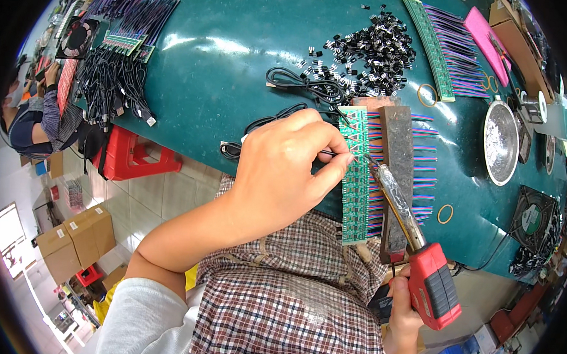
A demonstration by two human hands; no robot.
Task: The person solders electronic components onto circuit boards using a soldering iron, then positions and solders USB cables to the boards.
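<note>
- The left hand [284,171] pinches a thin wire [331,154] between thumb and fingertips and holds its end against the green circuit strip [357,180], which lies on the dark green table [219,66] just in front of the person.
- The right hand [404,309] is clenched round the red handle of a soldering iron [413,246]; its foil-wrapped barrel slants up so the tip meets the strip right beside the left fingertips.
- Risk: the hot tip sits very near the fingers, so a small slip could burn skin.
- Risk: if the iron lingers or wanders, solder could bridge neighbouring pads, or scorch the striped ribbon wires [423,164] fanning out from the strip.
- Risk: the thin wire could spring off its pad if the pinch loosens.
- A rough, dull block [397,175] weighs the ribbon wires down.
- A heap of small black parts [371,51] with thin legs lies farther back, beside a coiled black cable [300,83].
- A shiny metal dish [501,142] sits to the right.
</note>
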